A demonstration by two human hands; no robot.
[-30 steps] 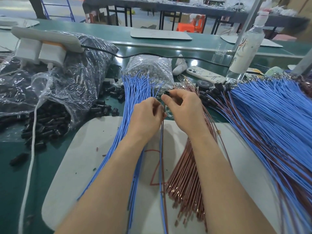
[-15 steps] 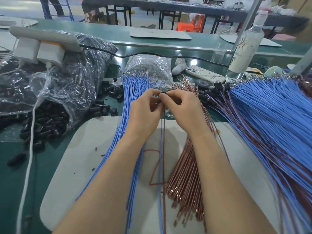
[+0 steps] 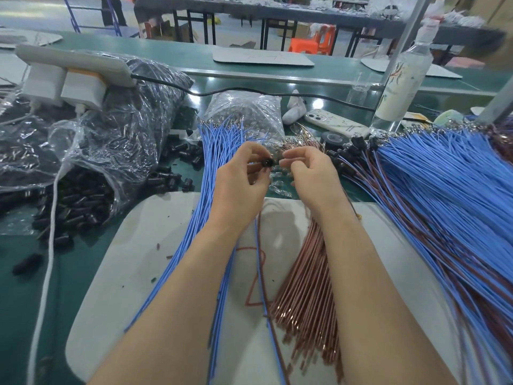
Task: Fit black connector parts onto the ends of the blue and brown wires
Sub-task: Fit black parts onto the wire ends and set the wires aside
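My left hand (image 3: 238,182) pinches a black connector (image 3: 268,162) between thumb and fingertips, its open end towards me. One blue wire and one brown wire (image 3: 259,254) run from under that hand down over the white board (image 3: 150,240). My right hand (image 3: 308,170) is just right of the connector with its fingers curled; what they hold is hidden. A bundle of loose blue wires (image 3: 216,145) lies left of my hands, and a bundle of brown wires (image 3: 305,287) lies under my right forearm.
Loose black connectors (image 3: 77,201) spill from a plastic bag (image 3: 125,112) at the left. A clear bag of metal parts (image 3: 247,109) sits behind my hands. Wires with connectors fitted (image 3: 430,195) are heaped at the right. A phone (image 3: 336,123), tape roll (image 3: 334,138) and bottle (image 3: 402,76) stand behind.
My hands were pressed together around the connector and wires. They have come slightly apart, and the connector now shows in my left fingers.
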